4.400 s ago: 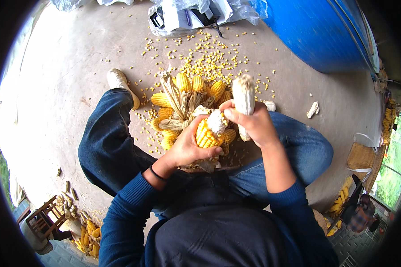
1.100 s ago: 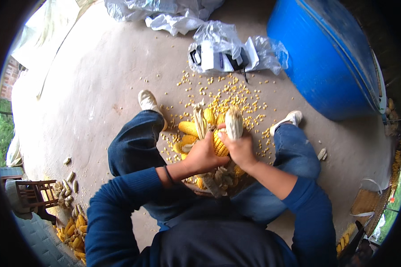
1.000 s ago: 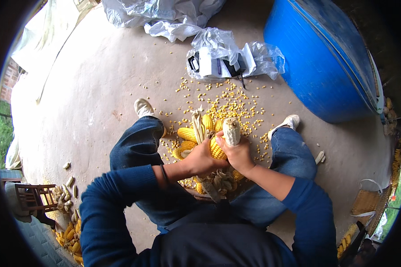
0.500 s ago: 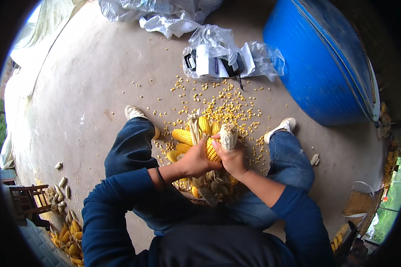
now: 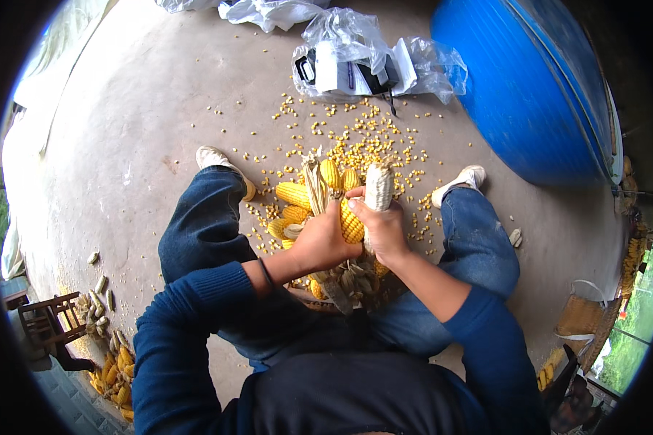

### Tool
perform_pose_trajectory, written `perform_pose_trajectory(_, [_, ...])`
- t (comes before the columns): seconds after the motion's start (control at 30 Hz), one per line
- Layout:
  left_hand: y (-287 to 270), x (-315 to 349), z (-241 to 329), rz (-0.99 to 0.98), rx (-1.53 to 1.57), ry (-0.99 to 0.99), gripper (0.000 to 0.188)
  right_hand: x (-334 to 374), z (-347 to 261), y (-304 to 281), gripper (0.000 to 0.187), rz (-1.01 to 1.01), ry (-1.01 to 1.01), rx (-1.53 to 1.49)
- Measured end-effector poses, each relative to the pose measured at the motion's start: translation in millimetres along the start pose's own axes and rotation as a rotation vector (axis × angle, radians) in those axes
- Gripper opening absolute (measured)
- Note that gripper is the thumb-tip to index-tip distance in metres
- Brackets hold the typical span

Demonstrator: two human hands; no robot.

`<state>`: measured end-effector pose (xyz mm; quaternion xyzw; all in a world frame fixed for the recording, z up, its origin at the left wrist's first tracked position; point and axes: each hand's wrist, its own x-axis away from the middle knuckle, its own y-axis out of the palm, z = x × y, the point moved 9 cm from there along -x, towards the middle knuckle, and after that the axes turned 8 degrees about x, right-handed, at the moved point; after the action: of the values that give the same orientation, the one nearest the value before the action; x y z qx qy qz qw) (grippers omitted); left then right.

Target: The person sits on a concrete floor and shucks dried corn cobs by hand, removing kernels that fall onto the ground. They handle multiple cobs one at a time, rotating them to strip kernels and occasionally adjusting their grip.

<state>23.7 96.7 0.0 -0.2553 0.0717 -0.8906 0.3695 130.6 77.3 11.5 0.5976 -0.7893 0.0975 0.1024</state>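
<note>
Here, firmly, the left hand (image 5: 319, 241) grips a plump, yellow, tightly beaded ear (image 5: 352, 223); the right hand (image 5: 386, 230) clasps a rough, whitish, cylindrical cob (image 5: 379, 187).

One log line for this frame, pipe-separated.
left hand: holds yellow corn ear | right hand: holds bare white cob beside ear | loose kernels: scattered on floor | blue container: upper right
</note>
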Motion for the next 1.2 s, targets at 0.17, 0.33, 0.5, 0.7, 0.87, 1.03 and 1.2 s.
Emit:
perform_pose_trajectory(0.17, [25.5,8.2,-8.5,-0.227,0.659,-0.133,0.047,9.0,-5.9,-10.0,0.011,0.045,-0.377,0.300])
perform_pose_trajectory(0.33, [27.9,13.4,-14.6,-0.320,0.629,-0.079,0.045,11.3,32.7,-3.5,0.029,-0.286,0.186,-0.097])
perform_pose_trajectory(0.5, [21.3,4.9,9.7,-0.078,-0.240,0.050,0.062,7.1,31.7,-14.8,0.019,-0.013,0.217,-0.116])
perform_pose_trajectory(0.7, [29.4,8.3,-15.2,-0.204,0.056,-0.088,0.069,13.0,31.2,-17.1,0.009,-0.008,-0.083,0.168])
perform_pose_trajectory(0.87, [47.3,24.4,-10.8,-0.446,0.787,-0.271,0.055,15.7,38.0,-18.0,0.014,-0.131,0.000,0.127])
perform_pose_trajectory(1.03, [27.5,8.9,-19.3,-0.176,0.101,-0.052,0.071,15.8,41.8,-4.0,0.029,-0.267,0.444,-0.249])
perform_pose_trajectory(1.2, [28.2,4.3,1.0,-0.058,-0.321,0.086,0.071,10.5,44.1,-18.7,0.009,0.092,-0.048,0.065])
